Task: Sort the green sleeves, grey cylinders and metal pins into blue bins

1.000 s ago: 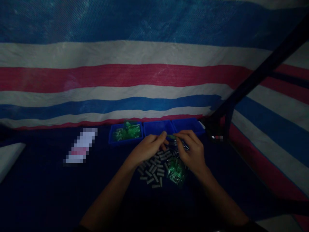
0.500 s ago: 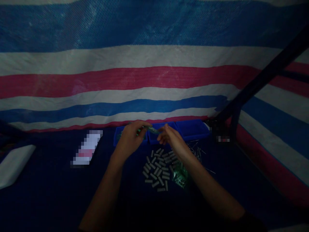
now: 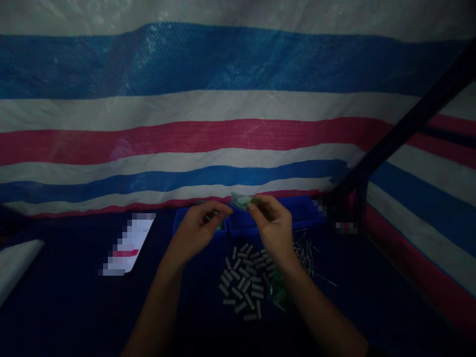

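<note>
My right hand (image 3: 274, 223) pinches a small clear plastic bag (image 3: 241, 200) with greenish contents, raised over the blue bins. Just left of it is my left hand (image 3: 201, 223), its thumb and index finger brought together near the bag's edge. Whatever lies between those fingertips is too small and dim to make out. Below the hands, a pile of short grey cylindrical pieces (image 3: 243, 283) is spread on the dark blue surface. More green packets (image 3: 277, 290) lie partly behind my right forearm.
A row of blue plastic bins (image 3: 241, 228) stands along the back, green bits in the left one. Thin metal rods (image 3: 307, 258) lie on the right. Over to the left are a lit phone (image 3: 128, 245) and a white object (image 3: 18, 263). Striped sheeting (image 3: 223, 134) hangs behind.
The small bag was held at my left fingertips; now my right hand grips it, higher and upright. My right fingers have closed. The whole view has tilted up slightly.
</note>
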A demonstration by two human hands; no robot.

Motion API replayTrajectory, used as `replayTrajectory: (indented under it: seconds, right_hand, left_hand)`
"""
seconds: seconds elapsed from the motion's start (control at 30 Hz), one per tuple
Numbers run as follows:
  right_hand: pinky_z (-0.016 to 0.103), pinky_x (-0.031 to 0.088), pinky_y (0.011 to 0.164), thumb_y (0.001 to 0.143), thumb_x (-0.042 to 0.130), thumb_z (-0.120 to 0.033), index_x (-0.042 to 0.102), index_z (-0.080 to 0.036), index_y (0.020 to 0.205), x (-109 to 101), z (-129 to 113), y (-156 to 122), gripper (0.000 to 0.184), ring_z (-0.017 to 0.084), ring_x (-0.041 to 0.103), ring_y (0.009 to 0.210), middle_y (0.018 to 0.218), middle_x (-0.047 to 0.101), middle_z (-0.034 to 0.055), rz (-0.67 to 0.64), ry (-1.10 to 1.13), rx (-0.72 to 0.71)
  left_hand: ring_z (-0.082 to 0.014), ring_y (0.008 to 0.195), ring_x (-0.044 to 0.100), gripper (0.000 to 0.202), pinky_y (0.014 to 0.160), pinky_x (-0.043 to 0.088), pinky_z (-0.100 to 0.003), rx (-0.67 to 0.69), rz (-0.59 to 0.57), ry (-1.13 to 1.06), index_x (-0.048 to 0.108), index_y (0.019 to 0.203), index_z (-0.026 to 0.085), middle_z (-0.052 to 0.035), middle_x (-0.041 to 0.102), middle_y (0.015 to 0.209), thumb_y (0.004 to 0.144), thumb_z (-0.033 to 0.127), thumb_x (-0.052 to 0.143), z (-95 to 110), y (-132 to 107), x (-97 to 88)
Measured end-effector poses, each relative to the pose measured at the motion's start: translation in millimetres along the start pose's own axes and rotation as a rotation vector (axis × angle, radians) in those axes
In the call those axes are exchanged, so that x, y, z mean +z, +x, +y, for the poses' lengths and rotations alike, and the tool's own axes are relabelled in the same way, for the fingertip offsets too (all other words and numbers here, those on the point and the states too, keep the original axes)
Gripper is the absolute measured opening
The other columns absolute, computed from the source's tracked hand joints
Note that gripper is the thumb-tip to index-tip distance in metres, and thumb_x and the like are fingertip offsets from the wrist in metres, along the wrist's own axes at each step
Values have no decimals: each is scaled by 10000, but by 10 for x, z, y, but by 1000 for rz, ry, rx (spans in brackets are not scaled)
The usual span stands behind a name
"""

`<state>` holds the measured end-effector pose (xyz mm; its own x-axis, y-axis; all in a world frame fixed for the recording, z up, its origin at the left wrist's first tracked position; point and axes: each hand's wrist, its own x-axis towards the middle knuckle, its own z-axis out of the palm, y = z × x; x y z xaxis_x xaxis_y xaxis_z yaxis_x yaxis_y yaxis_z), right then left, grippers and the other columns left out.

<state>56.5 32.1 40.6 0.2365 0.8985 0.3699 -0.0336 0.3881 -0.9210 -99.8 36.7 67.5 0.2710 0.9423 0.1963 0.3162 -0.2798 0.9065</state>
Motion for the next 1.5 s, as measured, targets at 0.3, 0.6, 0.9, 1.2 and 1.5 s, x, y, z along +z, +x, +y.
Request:
replayTrajectory:
  seconds: [0.3,0.6,0.9,1.2,1.5]
  right_hand:
    - [407,426,897,743,526,-85,653,-256,729,-5,109,-71,213,192,502,1053,1073,538,30,-211,-309,-363]
    - [379,395,869,740,558,-254,642,-228,874,-80,181,44,160,194,515,989,982,564,49,-295,-213,114]
    - [243,368,567,689,627,-326,560,-193,695,-130,151,81,149,115,484,579,607,534,-35,-231,49,272]
    - [322,441,780,752,464,-72,576,-218,692,-130,95,-51,193,172,537,929,968,548,40,-303,-382,-411]
    - [339,430,781,778,546,-284,635,-215,777,-105,100,-11,112,182,547,869,869,579,36,-417,-247,7]
  left_hand:
    - [-80,510,426,356,470,322,-195,-257,-39,-254,606,783,149,19,521,594,771,494,517,-194,81,-26]
    - [-147,747,550,119,696,457,-282,183,199,362,600,850,191,-23,563,851,809,271,522,-187,89,20]
    - [-207,1091,451,197,913,418,-391,351,104,450,620,854,239,-49,438,1205,843,160,441,-193,58,68]
    - [-188,956,587,314,845,464,-356,-6,-151,-53,584,1050,212,-52,639,1029,888,368,366,-194,33,-5]
    - [-153,817,585,102,770,458,-302,166,94,127,574,882,177,-21,622,854,816,220,510,-129,48,-43]
